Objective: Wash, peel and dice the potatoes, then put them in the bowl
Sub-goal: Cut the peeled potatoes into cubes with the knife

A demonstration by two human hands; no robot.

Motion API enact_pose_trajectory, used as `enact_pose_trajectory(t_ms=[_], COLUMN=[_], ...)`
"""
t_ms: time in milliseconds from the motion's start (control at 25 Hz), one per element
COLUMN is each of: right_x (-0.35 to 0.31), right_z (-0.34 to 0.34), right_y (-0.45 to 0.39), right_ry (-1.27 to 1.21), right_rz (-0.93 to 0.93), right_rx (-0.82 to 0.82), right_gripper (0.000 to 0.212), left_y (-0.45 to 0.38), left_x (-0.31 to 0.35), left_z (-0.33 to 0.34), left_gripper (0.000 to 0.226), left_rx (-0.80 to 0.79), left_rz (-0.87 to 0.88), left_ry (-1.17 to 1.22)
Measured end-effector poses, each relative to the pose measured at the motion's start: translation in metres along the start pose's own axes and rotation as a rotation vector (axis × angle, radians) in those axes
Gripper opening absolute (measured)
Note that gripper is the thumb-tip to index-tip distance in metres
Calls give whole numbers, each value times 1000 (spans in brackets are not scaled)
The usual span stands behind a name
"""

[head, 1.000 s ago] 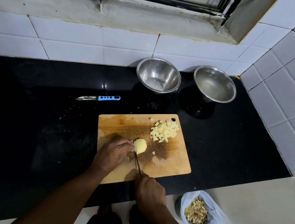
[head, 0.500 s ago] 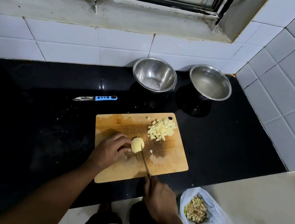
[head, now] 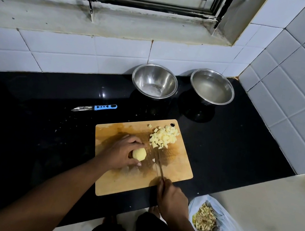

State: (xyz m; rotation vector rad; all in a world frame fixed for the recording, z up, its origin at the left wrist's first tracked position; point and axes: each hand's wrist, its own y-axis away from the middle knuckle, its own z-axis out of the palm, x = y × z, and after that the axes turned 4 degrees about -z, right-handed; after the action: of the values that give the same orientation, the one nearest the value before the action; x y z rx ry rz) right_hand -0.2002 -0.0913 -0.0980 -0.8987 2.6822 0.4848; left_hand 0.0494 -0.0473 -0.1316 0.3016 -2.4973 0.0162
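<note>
- Board (head: 177, 169): wooden cutting board on the black worktop (head: 28, 127), used as landmark for everything below.
- Left hand (head: 121, 153) on the board's left-middle, fingers curled around a peeled potato piece (head: 139, 154), holding it down against the wood.
- Right hand (head: 172, 200) at the board's near edge, gripping the knife (head: 158, 162) handle; blade runs up across the board, just right of the potato piece, not touching it as far as I can tell.
- Diced potato (head: 164, 137) piled at the board's far right corner, a few loose cubes beside it.
- Two steel bowls beyond the board against the tiles: left bowl (head: 155, 80) holds no potato, right bowl (head: 212, 86) holds water.
- Peeler (head: 95, 107) with blue handle lies on the worktop, beyond the board's far left corner, apart from it.
- Plastic bag (head: 229, 230) of peel scraps hangs below the worktop edge, near-right of the board.
</note>
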Motion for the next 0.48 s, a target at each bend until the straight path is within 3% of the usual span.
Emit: enact_pose_trajectory(t_ms=[240,480], right_x=[-26,-45], right_z=[4,5], right_y=[3,-4], right_ry=[-30,171], right_rz=[-25,-66], right_rx=[-103,-129], right_gripper=[35,30], left_y=[9,14], left_x=[12,37], left_z=[15,28], left_gripper=[63,56], left_rx=[142,299], left_rz=[-104,-339], left_ry=[17,67])
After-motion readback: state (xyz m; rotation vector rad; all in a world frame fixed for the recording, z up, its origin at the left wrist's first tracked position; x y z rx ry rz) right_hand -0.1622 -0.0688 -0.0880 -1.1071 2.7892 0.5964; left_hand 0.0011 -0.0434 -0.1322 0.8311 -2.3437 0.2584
